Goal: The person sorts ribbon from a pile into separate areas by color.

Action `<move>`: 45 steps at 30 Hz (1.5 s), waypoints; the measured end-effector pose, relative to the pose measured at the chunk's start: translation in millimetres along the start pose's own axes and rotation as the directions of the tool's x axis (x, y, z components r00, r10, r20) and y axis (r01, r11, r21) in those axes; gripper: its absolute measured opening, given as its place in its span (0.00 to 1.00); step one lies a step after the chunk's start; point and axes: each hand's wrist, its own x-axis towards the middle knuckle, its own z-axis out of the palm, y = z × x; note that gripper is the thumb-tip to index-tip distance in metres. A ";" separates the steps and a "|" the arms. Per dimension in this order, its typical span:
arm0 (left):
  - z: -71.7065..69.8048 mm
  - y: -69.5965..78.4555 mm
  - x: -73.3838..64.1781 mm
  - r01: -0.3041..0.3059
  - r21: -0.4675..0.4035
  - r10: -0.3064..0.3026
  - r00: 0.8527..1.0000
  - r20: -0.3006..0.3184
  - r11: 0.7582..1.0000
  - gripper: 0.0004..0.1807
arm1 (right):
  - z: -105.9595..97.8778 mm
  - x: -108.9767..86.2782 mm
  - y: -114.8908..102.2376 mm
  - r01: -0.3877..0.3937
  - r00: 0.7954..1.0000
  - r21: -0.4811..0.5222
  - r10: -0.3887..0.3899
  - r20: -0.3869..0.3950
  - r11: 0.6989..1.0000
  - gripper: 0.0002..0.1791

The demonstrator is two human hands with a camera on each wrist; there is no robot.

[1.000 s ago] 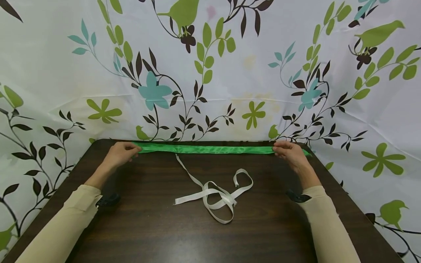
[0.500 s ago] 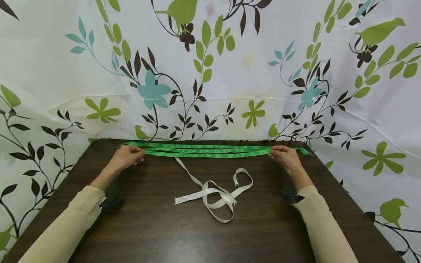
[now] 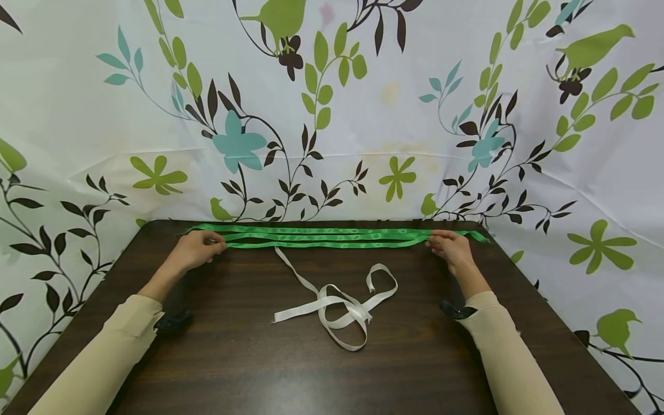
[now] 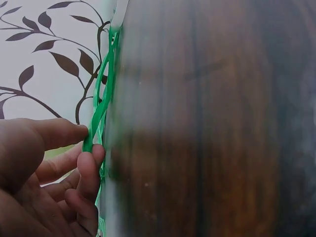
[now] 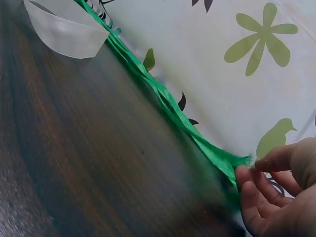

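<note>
A green satin ribbon [image 3: 332, 237] runs in several lengthwise strands along the far edge of the table. At its left part, my left hand [image 3: 194, 249] pinches one strand; the left wrist view shows thumb and finger on the ribbon [image 4: 102, 106]. Near the other end, my right hand [image 3: 452, 251] holds the ribbon between thumb and fingers, and a frayed end of the ribbon [image 5: 217, 155] shows by the fingertips in the right wrist view. A loosely looped white ribbon [image 3: 358, 313] lies in front, one tail reaching up to the green strands.
Beneath everything is a dark wood-grain table [image 3: 290, 374]. Directly behind its far edge hangs a white cloth [image 3: 342, 190] printed with leaves, birds and flowers.
The green ribbon, one flat band a second ago, is now spread into separate strands. Both hands came slightly nearer, the right also shifting a little left. The white ribbon stayed put.
</note>
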 end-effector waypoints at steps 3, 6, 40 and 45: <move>-1.5 -1.5 -0.1 -0.004 0.017 0.004 1.000 0.001 1.000 0.21 | 0.5 -1.5 -2.5 -0.009 0.998 0.001 0.009 -0.060 1.000 0.20; -5.0 -0.4 -0.7 -0.013 0.031 0.012 1.000 0.009 0.999 0.20 | 1.5 -3.0 -7.2 0.004 0.992 -0.032 -0.008 -0.128 0.999 0.13; 16.2 90.4 -24.0 -0.370 0.156 0.376 0.927 -0.008 0.916 0.14 | 85.1 -83.7 -74.5 0.538 0.783 -0.454 -0.222 0.582 0.710 0.16; 49.2 106.8 -31.6 -0.492 0.102 0.485 0.870 0.086 0.865 0.12 | 108.5 -95.8 -53.3 0.687 0.603 -0.438 -0.120 0.788 0.580 0.23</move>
